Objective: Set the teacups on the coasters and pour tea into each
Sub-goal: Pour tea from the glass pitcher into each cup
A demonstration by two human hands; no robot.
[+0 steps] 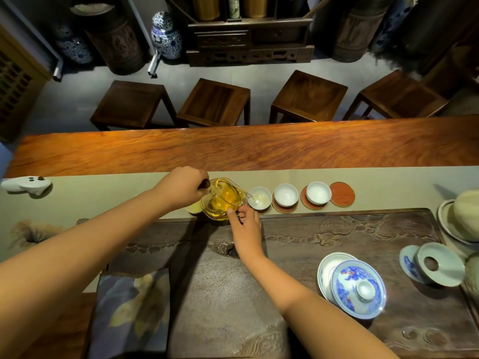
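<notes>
My left hand (pixel 182 187) grips the dark handle of a glass pitcher (pixel 223 199) full of amber tea, tilted to the right. Its spout reaches over a white teacup (pixel 260 197), which holds a little pale tea. My right hand (pixel 246 228) rests its fingertips against the pitcher's lower side. Two more white teacups (pixel 286 195) (pixel 318 193) stand on red coasters (pixel 305 203) to the right, and they look empty. One bare red coaster (pixel 342 194) lies at the row's right end. Another cup (pixel 194 209) with yellowish tea peeks out left of the pitcher.
A carved dark tea tray (pixel 337 229) fills the near side. On it stand a blue-and-white lidded gaiwan (pixel 359 288) and a ceramic strainer (pixel 438 264). Pale bowls (pixel 458 221) sit at the right edge, a white tea pet (pixel 24 185) far left, a folded cloth (pixel 134 309) near left.
</notes>
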